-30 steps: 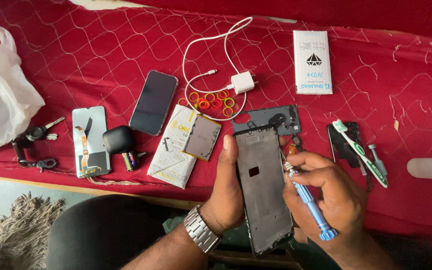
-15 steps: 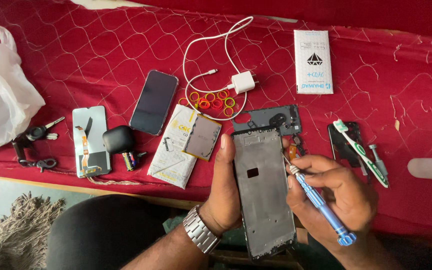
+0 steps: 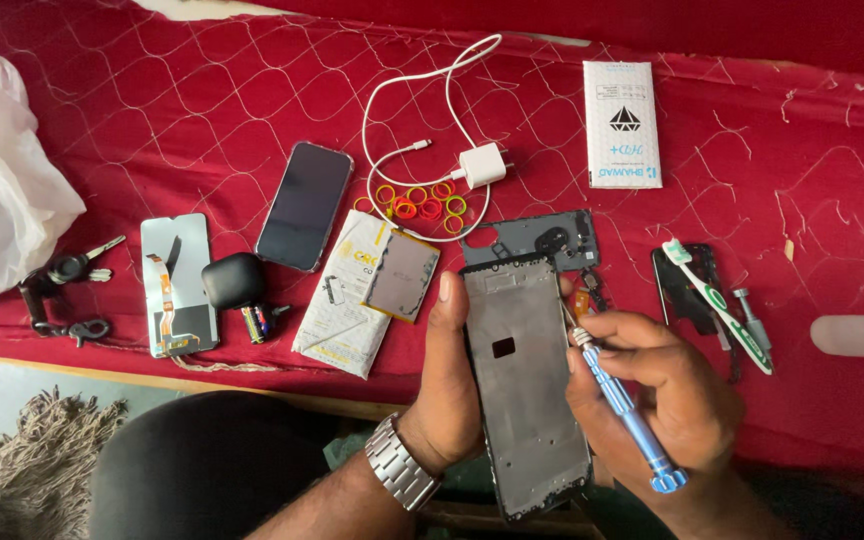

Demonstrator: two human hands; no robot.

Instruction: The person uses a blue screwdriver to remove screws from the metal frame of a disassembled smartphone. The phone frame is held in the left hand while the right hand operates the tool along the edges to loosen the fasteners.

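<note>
A phone frame is held upright in front of the table's near edge, its bare metal inner side turned up. It is gripped along its left edge by the left hand, whose grip is closed on it, thumb laid up the side. A blue screwdriver is pinched in the closed grip of the right hand, and its tip is set against the frame's right edge near the top (whether on a screw cannot be told). A metal watch is worn on the left wrist.

Just behind the frame a dark back cover is laid on the red cloth. To its left a battery rests on a white packet; coloured rings and a white charger lie beyond. A toothbrush is seen to the right, a black phone, an earbud case and keys to the left.
</note>
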